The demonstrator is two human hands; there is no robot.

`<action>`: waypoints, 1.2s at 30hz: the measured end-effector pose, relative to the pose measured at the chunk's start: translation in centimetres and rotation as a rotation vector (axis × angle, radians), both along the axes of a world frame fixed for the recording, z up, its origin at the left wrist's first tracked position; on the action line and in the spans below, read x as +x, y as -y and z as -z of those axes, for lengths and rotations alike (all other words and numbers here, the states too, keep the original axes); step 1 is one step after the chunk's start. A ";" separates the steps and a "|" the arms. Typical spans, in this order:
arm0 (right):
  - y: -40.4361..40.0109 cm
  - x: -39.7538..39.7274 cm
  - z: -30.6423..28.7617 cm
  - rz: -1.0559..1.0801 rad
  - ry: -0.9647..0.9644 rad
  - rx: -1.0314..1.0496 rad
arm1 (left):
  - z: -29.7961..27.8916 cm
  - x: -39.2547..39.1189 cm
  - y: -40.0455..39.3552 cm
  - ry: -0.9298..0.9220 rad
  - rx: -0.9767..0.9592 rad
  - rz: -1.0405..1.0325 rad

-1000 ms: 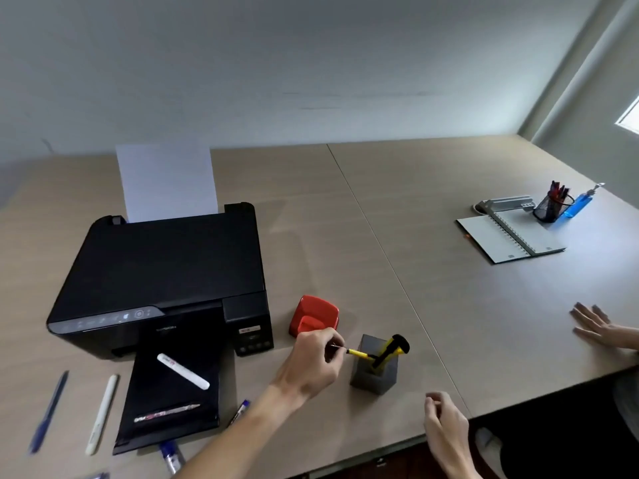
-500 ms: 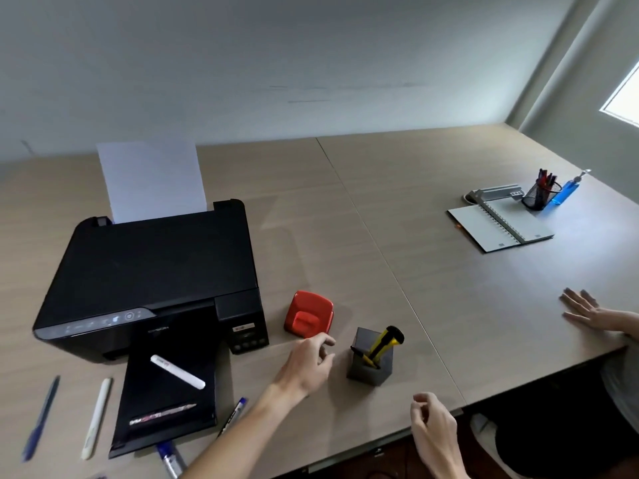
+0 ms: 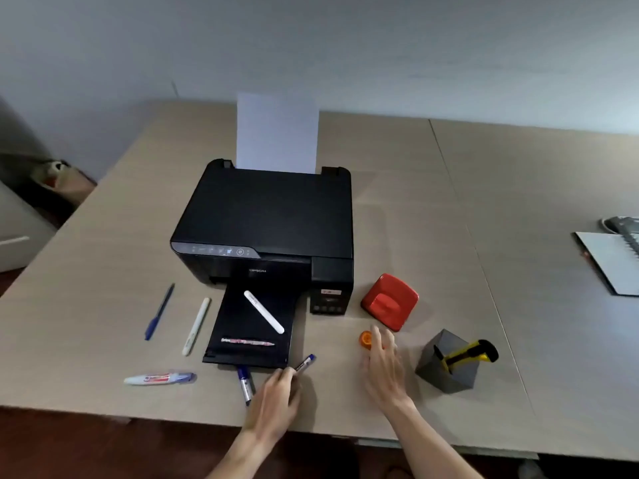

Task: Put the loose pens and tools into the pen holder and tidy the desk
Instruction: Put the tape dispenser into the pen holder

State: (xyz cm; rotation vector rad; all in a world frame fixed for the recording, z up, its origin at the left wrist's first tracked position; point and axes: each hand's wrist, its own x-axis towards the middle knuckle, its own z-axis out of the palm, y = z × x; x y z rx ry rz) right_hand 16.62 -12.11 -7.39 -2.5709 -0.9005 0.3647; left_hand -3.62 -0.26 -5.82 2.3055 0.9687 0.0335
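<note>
Pen holder (image 3: 447,369) right of printer (image 3: 266,223); two pens (image 3: 263,311) on its tray (image 3: 228,326).

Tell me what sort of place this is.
Most likely an office or shared workroom: a black printer loaded with paper stands on a wide desk, with loose pens beside it, a pen holder and a spiral notebook.

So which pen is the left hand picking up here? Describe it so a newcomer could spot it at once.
Start at the black printer and follow its output tray to the near right corner. There the left hand pinches a dark pen with a blue cap that points up and right. Unlike the similar blue-capped marker beside it, it angles rightward and is the only one held.
</note>
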 end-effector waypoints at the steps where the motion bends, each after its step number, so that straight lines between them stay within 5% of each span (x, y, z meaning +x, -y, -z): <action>1: -0.3 0.1 0.4 -0.009 0.038 -0.041 | 0.1 -0.1 0.0 -0.012 0.024 0.000; 11: 0.3 0.1 0.0 -0.108 0.161 -0.134 | 1.1 0.5 0.3 -0.175 0.099 0.028; 22: 3.6 -0.9 -5.7 -0.085 0.174 0.346 | 0.1 2.5 1.2 -0.020 -0.099 -0.086; 27: 6.6 -0.9 -7.7 0.090 0.261 0.480 | -0.7 1.9 1.6 0.116 -0.200 -0.072; 36: 8.7 1.2 -7.8 0.404 0.250 0.241 | -0.5 1.5 2.2 0.106 -0.187 -0.152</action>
